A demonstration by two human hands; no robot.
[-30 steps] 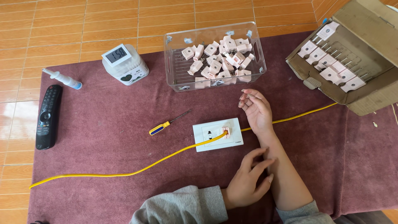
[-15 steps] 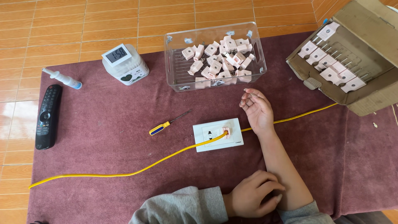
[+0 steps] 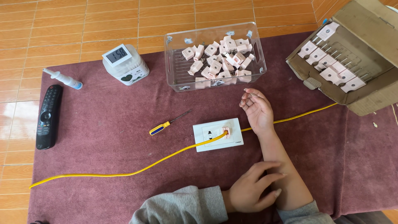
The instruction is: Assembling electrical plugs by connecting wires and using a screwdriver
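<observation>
Far left of the white socket plate (image 3: 218, 134), off the maroon mat (image 3: 103, 124) on the tiled floor: a black remote control (image 3: 48, 116). Just above it, a small white tube with a blue cap (image 3: 63, 79), partly on the mat edge. Further toward the plate, up and left of it, a white digital timer (image 3: 125, 64). Just left of the plate, a small screwdriver with a yellow and blue handle (image 3: 169, 122), tip aimed up and right. Across the mat, a yellow cable (image 3: 124, 173), running from the far left edge up over the plate's pink insert and on to the right behind the wrist. Above the plate, a clear plastic bin (image 3: 214, 56) full of pale pink plugs (image 3: 215, 62). Below and right of the plate, left hand (image 3: 251, 191), fingers spread loosely, resting on the right forearm, holding nothing. Just right of the plate, right hand (image 3: 258, 111), palm up, fingers curled lightly, empty, beside the plate but apart from it. Far right of the plate, an open cardboard box (image 3: 356, 54) with rows of the same pink plugs inside.
</observation>
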